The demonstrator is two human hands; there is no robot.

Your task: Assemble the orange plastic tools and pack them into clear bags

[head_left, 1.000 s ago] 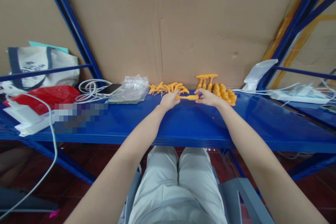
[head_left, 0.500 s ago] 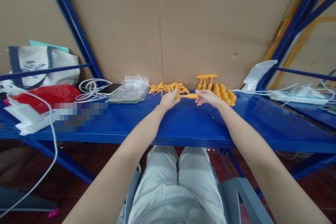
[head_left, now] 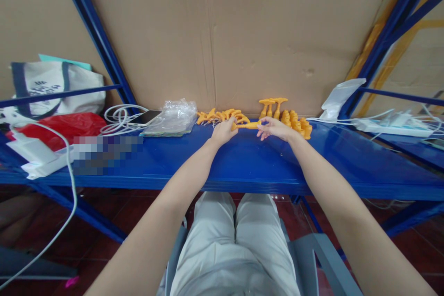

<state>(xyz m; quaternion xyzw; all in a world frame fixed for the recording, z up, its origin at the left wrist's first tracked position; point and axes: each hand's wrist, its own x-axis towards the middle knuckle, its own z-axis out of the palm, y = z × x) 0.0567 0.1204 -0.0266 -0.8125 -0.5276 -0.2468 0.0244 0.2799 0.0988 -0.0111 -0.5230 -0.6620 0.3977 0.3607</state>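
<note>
Between my hands a yellow-orange plastic piece (head_left: 251, 125) lies level, just above the blue shelf. It has a ridged, screw-like shaft on the left and a smoother, thicker part on the right. My left hand (head_left: 225, 132) is closed round the left end and hides it. At the right end my right hand (head_left: 275, 128) pinches with thumb and forefinger, the other fingers spread loosely. Several T-shaped yellow pieces (head_left: 273, 104) stand behind my right hand, beside a cluster of knobbly yellow pieces (head_left: 296, 124). A pile of yellow pieces with small chains (head_left: 217, 114) lies behind my left hand.
The blue shelf (head_left: 256, 166) has a cardboard wall (head_left: 260, 41) behind it. On the left are plastic bags (head_left: 175, 118), a phone (head_left: 149, 116), coiled white cable (head_left: 120, 118), a red bag (head_left: 65, 127) and a power strip (head_left: 48, 166). Another power strip (head_left: 391, 128) lies right.
My right hand's fingers have shifted slightly on the right end of the yellow piece, and the thick part looks turned or tilted a little. My left hand stays in place.
</note>
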